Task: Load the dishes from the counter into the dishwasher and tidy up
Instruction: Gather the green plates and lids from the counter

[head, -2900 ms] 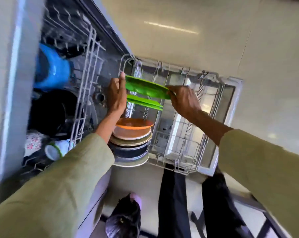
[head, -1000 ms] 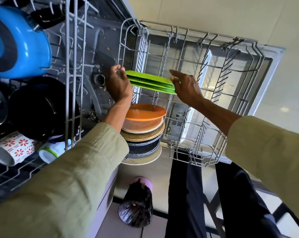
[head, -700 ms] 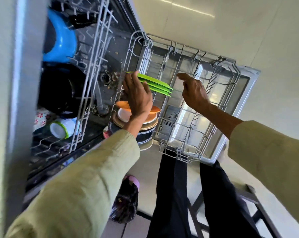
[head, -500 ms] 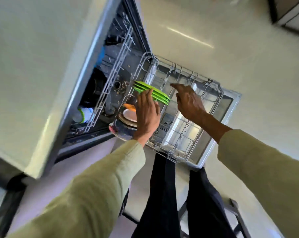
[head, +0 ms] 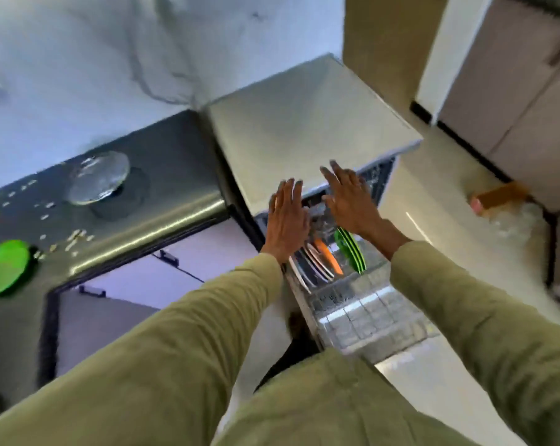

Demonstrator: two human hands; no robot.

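Two green plates (head: 351,251) are standing on edge in the pulled-out lower rack (head: 362,312) of the dishwasher (head: 307,130), thin and bright, with dark lines between their rims. Just beside them an orange plate (head: 328,260) is leaning the same way, and next to that a few pale and dark plates (head: 309,268) are sitting packed close together in the same row. Both hands are hovering above the rack with fingers straight and spread, holding nothing: the left hand (head: 286,217) is hanging over the row of pale plates, the right hand (head: 349,199) is reaching over the green ones toward the dishwasher's opening. Olive sleeves (head: 188,342) are covering both arms. To the left, on the dark counter (head: 162,175), a clear glass lid (head: 98,181) is lying near the back, a green plate (head: 3,268) is resting at the near edge, and pale crumbs (head: 69,238) are lying scattered between them. Motion blur is softening the rack's wires
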